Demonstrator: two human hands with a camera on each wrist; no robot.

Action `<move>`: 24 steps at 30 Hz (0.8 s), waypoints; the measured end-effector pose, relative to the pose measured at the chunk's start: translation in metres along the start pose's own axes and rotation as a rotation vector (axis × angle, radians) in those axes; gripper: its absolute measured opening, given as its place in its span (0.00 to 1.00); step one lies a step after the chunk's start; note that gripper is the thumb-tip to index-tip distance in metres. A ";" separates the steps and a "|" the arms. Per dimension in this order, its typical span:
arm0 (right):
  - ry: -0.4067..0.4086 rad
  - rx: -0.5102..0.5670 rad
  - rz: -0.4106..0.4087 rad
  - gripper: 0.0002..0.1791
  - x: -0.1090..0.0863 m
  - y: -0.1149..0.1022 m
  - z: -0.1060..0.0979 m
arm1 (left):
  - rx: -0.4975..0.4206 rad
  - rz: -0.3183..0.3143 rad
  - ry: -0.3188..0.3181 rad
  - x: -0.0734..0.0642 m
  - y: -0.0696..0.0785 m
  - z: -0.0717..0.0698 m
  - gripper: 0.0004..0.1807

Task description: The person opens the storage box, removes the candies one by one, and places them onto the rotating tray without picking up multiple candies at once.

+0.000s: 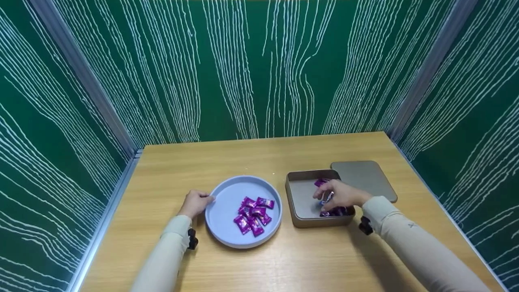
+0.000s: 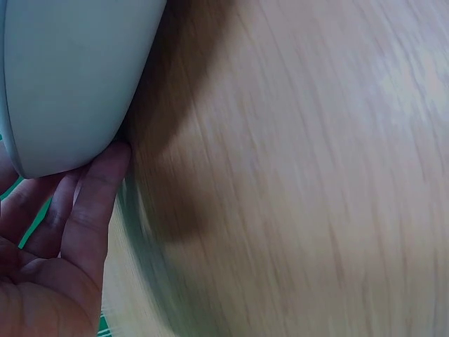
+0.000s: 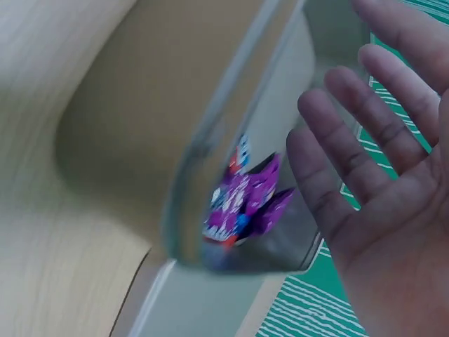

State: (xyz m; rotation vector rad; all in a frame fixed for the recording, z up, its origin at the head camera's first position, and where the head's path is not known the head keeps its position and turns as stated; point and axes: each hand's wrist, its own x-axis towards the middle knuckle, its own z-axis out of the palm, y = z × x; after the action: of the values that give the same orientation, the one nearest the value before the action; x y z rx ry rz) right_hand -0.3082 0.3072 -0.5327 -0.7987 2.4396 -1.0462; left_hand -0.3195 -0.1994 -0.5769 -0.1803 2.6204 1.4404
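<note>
A round pale blue tray point(image 1: 225, 202) with a raised rim lies on the table and bears several purple wrapped candies point(image 1: 258, 212). My left hand point(image 1: 196, 202) pinches its left rim, thumb on top; in the left wrist view the fingers point(image 2: 88, 217) sit under the tray's edge point(image 2: 77, 91). To the right stands a square metal tin point(image 1: 300, 198) with more purple candies point(image 3: 245, 203) inside. Over the tin's opening is my right hand point(image 1: 340, 194), its fingers spread and relaxed. No candy shows in its palm in the right wrist view.
The tin's flat lid point(image 1: 367, 178) lies behind the tin, to its right. A wooden table point(image 1: 259, 267) carries everything. Green walls point(image 1: 259, 73) with white wavy lines and metal frame posts point(image 1: 421, 61) stand around it.
</note>
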 end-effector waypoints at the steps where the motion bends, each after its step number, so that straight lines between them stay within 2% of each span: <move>1: -0.010 -0.001 0.010 0.23 -0.001 0.002 0.000 | -0.004 -0.006 0.000 0.000 0.000 0.000 0.13; 7: -0.057 -0.083 0.046 0.21 -0.005 0.012 0.002 | -0.010 -0.011 0.003 0.000 0.000 0.000 0.13; 15: -0.078 -0.218 -0.048 0.20 -0.007 0.017 0.004 | -0.007 -0.025 -0.002 -0.001 0.000 0.000 0.13; 19: -0.072 -0.269 -0.110 0.17 -0.004 0.022 0.009 | -0.003 -0.013 0.003 -0.002 0.001 0.000 0.13; 24: -0.055 -0.314 -0.139 0.16 -0.002 0.025 0.016 | 0.022 0.010 0.012 -0.002 0.002 0.000 0.13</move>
State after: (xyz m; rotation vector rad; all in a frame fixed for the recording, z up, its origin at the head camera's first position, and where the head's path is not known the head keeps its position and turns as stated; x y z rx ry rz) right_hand -0.3075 0.3139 -0.5615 -1.0944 2.5661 -0.6815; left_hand -0.3183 -0.1984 -0.5749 -0.1743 2.6493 1.4171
